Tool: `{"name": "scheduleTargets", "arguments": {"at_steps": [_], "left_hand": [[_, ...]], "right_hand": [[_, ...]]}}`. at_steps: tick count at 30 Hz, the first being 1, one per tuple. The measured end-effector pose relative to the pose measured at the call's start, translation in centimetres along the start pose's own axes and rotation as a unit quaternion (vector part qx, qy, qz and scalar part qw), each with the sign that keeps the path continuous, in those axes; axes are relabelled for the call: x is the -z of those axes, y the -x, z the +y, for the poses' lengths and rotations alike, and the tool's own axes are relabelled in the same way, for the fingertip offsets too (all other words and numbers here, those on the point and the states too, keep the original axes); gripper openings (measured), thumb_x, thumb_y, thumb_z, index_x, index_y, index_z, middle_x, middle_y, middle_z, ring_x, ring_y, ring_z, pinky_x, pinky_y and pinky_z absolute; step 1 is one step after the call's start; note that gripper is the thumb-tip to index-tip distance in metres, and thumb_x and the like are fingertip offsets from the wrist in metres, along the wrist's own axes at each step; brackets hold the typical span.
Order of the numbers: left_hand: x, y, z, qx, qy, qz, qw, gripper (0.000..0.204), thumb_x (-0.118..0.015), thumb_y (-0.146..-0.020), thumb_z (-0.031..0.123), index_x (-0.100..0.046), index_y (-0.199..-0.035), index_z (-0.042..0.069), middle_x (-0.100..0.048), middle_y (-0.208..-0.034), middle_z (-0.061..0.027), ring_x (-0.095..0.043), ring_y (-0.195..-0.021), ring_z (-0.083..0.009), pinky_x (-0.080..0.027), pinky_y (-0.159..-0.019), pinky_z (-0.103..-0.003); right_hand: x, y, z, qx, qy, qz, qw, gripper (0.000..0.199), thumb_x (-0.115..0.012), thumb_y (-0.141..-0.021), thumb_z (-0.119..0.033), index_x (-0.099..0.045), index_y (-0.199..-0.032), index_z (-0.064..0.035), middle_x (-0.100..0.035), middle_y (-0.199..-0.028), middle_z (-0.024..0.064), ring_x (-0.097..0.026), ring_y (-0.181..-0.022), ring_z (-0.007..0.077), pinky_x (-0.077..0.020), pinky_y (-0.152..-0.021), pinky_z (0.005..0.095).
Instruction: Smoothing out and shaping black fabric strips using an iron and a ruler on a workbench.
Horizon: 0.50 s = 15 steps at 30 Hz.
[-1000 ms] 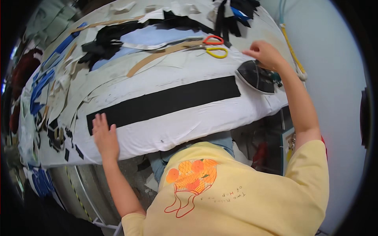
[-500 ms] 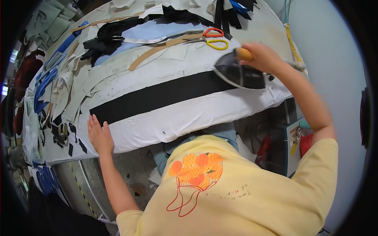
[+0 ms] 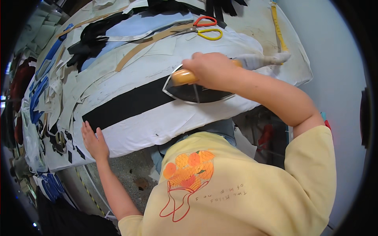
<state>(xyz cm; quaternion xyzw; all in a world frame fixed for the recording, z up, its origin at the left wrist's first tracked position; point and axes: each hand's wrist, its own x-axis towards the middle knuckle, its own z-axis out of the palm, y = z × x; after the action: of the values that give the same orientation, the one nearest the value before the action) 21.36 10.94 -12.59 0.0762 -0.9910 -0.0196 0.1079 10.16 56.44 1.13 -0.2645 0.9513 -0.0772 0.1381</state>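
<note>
A long black fabric strip (image 3: pixel 126 105) lies across a white padded cloth (image 3: pixel 157 126) on the work table. My right hand (image 3: pixel 210 70) grips the yellow handle of a dark iron (image 3: pixel 195 91) that rests on the strip's right part. My left hand (image 3: pixel 93 141) lies flat, fingers apart, on the white cloth just below the strip's left end, near the table's front edge.
Scissors with one red and one yellow handle (image 3: pixel 205 28) lie at the back of the table. A tan strip (image 3: pixel 145 48), black scraps (image 3: pixel 92 35), blue pieces (image 3: pixel 39 90) and pale cut shapes crowd the left and far side. A yellow tape (image 3: pixel 277 27) runs along the right edge.
My right hand took the iron from the strip's right end and slid it leftward along the black strip. My left hand stayed pressed near the strip's left end.
</note>
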Motion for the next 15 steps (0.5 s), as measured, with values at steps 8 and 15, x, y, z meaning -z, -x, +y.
{"name": "scheduleTargets", "arguments": {"at_steps": [8, 15], "left_hand": [[0.2, -0.2, -0.2, -0.01, 0.008, 0.006, 1.0, 0.053, -0.046, -0.101, 0.029, -0.037, -0.148, 0.006, -0.037, -0.153, -0.0168, -0.031, -0.142, -0.0374, -0.027, -0.115, -0.046], [0.1, -0.5, 0.4, -0.004, 0.006, 0.006, 1.0, 0.053, -0.044, -0.102, 0.031, -0.037, -0.148, 0.006, -0.036, -0.154, -0.0167, -0.031, -0.143, -0.0367, -0.027, -0.115, -0.046]], "right_hand": [[0.7, 6.1, 11.2, -0.185, 0.021, 0.049, 0.981, 0.03, -0.074, -0.083, -0.029, -0.059, -0.1, -0.0095, -0.065, -0.099, 0.0149, -0.061, -0.098, 0.0371, -0.0497, -0.08, 0.0457], [1.8, 7.7, 13.7, -0.202, 0.012, 0.064, 0.977, 0.032, -0.075, -0.081, -0.03, -0.061, -0.103, -0.0103, -0.066, -0.098, 0.0164, -0.064, -0.094, 0.0366, -0.0507, -0.077, 0.0461]]}}
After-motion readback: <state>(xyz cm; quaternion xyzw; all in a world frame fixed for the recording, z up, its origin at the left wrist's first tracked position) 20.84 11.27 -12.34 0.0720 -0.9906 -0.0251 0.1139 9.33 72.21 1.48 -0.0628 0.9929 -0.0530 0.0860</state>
